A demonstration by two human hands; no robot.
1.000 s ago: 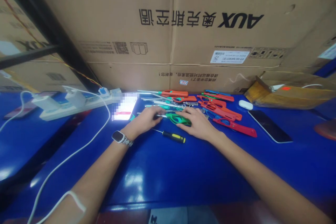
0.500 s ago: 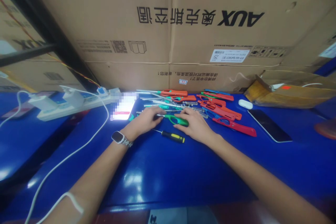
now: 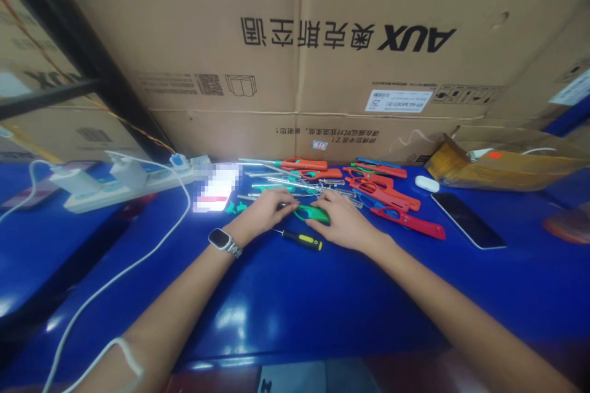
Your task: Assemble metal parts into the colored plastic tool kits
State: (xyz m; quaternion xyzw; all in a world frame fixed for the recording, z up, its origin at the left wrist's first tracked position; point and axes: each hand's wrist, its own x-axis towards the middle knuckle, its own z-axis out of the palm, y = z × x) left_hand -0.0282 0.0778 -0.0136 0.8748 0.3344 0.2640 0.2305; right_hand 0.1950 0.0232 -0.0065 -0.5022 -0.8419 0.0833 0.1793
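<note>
A green long-necked lighter body (image 3: pixel 317 214) with a trigger loop lies between my hands, just above the blue table. My right hand (image 3: pixel 345 218) grips its handle end, thumb below and fingers over the top. At the front end, my left hand (image 3: pixel 266 209) is closed, with thumb and fingertips pinching the lighter where the loop begins; the exact contact is partly hidden. A screwdriver (image 3: pixel 302 240) with a black and yellow handle lies just below them. Behind my hands are orange lighters (image 3: pixel 306 164), metal tubes and small teal parts (image 3: pixel 237 207).
Red lighter bodies (image 3: pixel 408 222) lie to the right, near a black-screened phone (image 3: pixel 468 221) and a white earphone case (image 3: pixel 426 183). A lit phone (image 3: pixel 221 187) and a power strip (image 3: pixel 138 183) are at left. A large cardboard box (image 3: pixel 295 73) stands behind.
My left hand has shifted slightly right, further over the front of the green lighter. The right hand keeps its hold, and the view has moved a little.
</note>
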